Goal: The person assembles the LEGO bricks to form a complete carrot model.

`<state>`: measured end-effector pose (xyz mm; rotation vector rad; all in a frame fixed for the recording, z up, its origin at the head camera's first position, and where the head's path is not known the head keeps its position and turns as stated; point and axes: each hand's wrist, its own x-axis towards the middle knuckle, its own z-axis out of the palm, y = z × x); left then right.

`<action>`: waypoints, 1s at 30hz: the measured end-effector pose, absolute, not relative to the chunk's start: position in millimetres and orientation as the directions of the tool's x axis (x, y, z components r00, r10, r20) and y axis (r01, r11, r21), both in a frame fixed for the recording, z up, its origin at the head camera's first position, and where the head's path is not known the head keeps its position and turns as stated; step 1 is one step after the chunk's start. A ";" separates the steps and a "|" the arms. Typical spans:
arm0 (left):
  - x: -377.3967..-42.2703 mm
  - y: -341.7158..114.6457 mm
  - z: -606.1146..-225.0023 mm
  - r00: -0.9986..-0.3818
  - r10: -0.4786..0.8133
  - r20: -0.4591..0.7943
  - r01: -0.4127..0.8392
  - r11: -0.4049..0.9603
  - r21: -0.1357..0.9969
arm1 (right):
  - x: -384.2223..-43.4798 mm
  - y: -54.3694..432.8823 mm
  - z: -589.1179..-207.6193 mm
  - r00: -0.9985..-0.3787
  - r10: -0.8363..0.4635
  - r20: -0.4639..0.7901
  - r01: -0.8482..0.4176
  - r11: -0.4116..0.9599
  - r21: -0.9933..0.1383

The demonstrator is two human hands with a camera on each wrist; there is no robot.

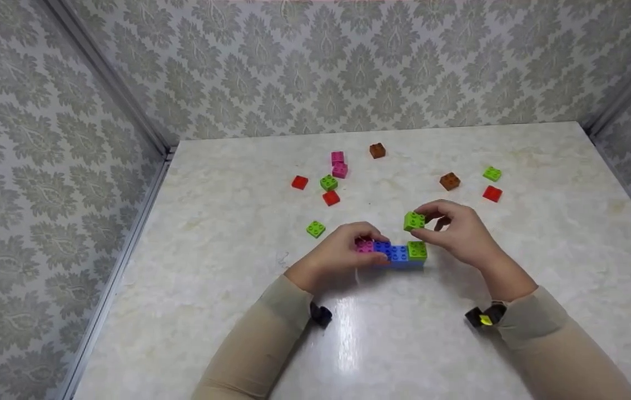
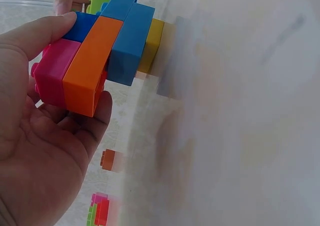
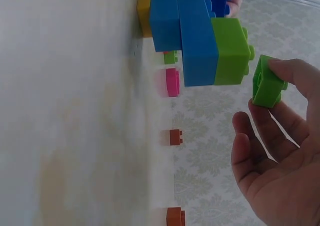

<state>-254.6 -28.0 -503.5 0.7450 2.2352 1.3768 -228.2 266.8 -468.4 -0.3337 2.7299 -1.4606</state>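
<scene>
My left hand [image 1: 343,250] grips the left end of a built stack of toy bricks, thumb on the near side and fingers behind. A yellow brick [image 2: 153,45] forms its bottom, under long blue bricks [image 2: 132,44] and an orange brick [image 2: 92,59]. Along the top sit a pink brick [image 2: 57,76], a dark blue brick [image 1: 382,249] and, at the right end, a lime green brick [image 3: 231,51]. Between thumb and fingertips, my right hand [image 1: 462,233] pinches a loose green brick [image 3: 268,84]. It hangs just above the stack's green end, studs facing up.
Beyond the hands lie loose bricks: a green one [image 1: 316,229] near the left hand, red ones [image 1: 331,198], another green [image 1: 328,182], pink ones [image 1: 339,170] and a brown one [image 1: 377,150]. Farther right are a brown [image 1: 450,181], a green [image 1: 492,174] and a red brick [image 1: 492,193].
</scene>
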 end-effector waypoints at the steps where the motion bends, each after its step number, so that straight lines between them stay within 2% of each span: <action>1: -254.7 -27.9 -503.5 -0.774 0.630 -0.065 0.224 0.369 0.902 | -227.3 265.2 -468.9 -0.974 -0.215 0.072 -0.179 0.530 -0.829; 13: -254.0 -26.5 -505.3 -0.768 0.639 -0.031 0.257 0.352 0.900 | -223.5 256.0 -481.8 -0.918 -0.394 0.052 -0.261 0.499 -0.827; 18: -254.2 -26.2 -505.1 -0.764 0.646 -0.004 0.276 0.332 0.902 | -224.8 256.6 -484.3 -0.907 -0.421 0.031 -0.261 0.502 -0.824; 26: -251.5 -28.4 -504.6 -0.772 0.636 -0.021 0.240 0.321 0.916 | -228.1 256.2 -491.3 -0.890 -0.454 0.034 -0.285 0.497 -0.819; 30: -252.8 -28.9 -505.7 -0.769 0.640 -0.012 0.251 0.318 0.914 | -228.8 255.3 -491.8 -0.892 -0.451 0.016 -0.254 0.473 -0.843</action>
